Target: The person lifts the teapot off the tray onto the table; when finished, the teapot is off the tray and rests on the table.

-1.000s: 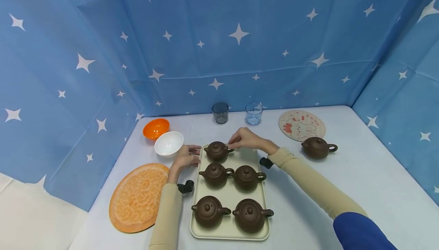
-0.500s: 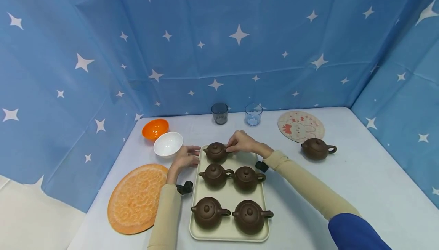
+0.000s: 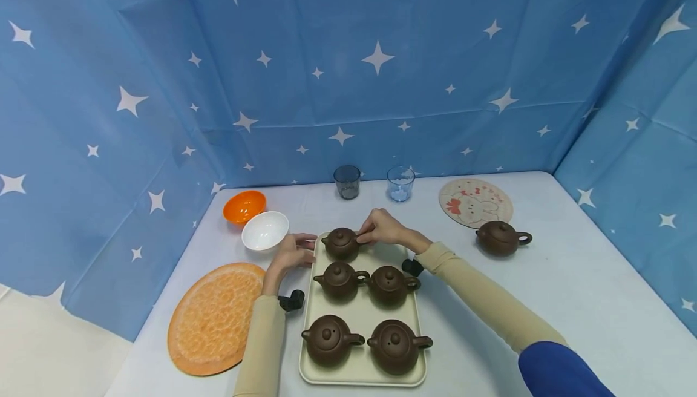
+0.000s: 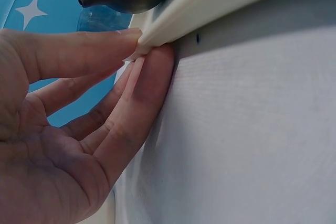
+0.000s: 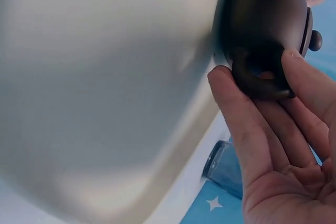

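A cream tray [image 3: 363,313] holds several brown teapots. My right hand [image 3: 382,227] pinches the handle of the small teapot [image 3: 341,243] in the tray's far left corner. In the right wrist view, thumb and fingers close around that teapot's handle [image 5: 257,85]. At the tray's left rim is my left hand [image 3: 292,254]; the left wrist view has its thumb above the rim [image 4: 157,35] and a finger beneath it. Behind the held teapot sits a middle pair, a left teapot [image 3: 339,281] and a right teapot [image 3: 389,285]. Closer to me stand two larger teapots, left [image 3: 330,341] and right [image 3: 394,346].
An orange bowl [image 3: 244,207] and a white bowl [image 3: 265,231] stand back left, above a round orange mat [image 3: 218,318]. Two glasses, grey [image 3: 346,182] and clear blue [image 3: 400,184], stand behind the tray. Right of it are a rabbit-print mat [image 3: 476,202] and another teapot [image 3: 500,238].
My right hand has moved slightly left and down onto the small teapot's handle, hiding more of it. The left hand stays at the tray rim. The head view has shifted a little.
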`<state>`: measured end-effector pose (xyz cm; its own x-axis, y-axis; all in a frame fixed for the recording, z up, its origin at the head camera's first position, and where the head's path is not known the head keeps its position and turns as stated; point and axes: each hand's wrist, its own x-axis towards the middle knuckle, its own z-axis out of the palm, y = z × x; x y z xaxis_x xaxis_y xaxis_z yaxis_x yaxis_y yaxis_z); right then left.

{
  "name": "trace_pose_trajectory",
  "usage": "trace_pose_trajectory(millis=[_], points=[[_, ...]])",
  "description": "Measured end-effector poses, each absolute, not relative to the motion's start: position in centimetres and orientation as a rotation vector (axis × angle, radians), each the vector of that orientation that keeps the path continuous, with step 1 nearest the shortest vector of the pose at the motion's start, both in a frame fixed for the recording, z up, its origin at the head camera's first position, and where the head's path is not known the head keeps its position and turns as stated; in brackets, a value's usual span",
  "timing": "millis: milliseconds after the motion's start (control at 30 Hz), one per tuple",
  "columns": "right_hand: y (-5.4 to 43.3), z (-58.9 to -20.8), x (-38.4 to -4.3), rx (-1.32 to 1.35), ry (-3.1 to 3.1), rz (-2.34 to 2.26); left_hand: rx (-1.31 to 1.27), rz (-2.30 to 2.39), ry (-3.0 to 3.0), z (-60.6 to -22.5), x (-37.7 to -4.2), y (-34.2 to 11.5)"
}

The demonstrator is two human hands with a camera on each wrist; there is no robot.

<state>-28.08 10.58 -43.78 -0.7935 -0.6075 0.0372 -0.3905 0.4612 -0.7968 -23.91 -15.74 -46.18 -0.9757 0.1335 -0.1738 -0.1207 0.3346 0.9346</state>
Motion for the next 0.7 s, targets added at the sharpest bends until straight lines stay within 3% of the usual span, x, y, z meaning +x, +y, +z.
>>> trace_pose_trajectory(millis=[333, 700], points=[[12.3, -43.1, -28.3, -0.846, 2.354, -1.406, 0.013, 1.697, 2.381, -46.2, -23.8, -15.8], [20.0, -41.2, -28.2, -0.769, 2.348, -1.491, -0.002, 1.695, 2.391, -46.4, -24.0, -16.0]])
